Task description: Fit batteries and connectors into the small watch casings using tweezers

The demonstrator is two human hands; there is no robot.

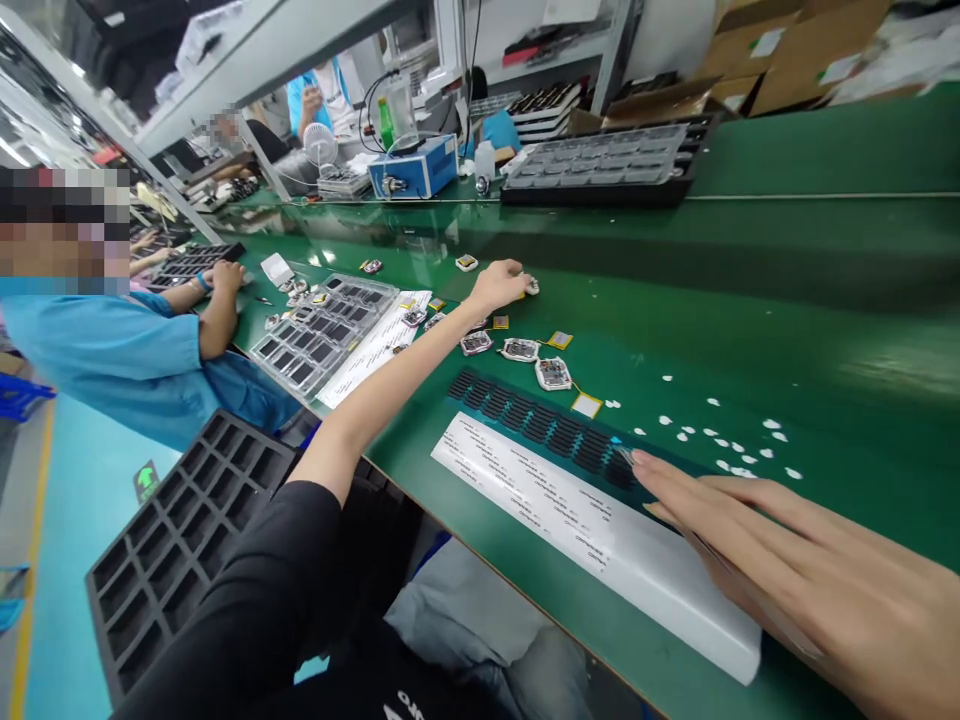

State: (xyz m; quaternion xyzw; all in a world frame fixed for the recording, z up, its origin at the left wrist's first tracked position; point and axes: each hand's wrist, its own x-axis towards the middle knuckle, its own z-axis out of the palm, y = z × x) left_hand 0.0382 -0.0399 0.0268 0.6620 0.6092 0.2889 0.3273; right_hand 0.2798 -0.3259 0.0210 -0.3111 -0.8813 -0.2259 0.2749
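My left hand (496, 287) reaches across the green bench, its fingers closed round the edge of a small white-rimmed electronic module (532, 286). Nearer to me lie similar modules with bare circuit boards, among them one module (553, 374) wired to a yellow-edged square piece (586, 404). My right hand (795, 570) is closed on slim metal tweezers (624, 453), mostly hidden by the fingers. Their tips are at the right end of a dark strip of black stickers (540, 418). In front of that lies a white printed backing sheet (525, 490), its right end curled.
Small white scraps (721, 442) are scattered on the right. A clear compartment tray (322, 335) stands at left, beside a seated co-worker in blue (112, 340). A black compartment tray (191, 540) is by my left arm. Stacked trays (600, 165) and a blue box (416, 167) are behind.
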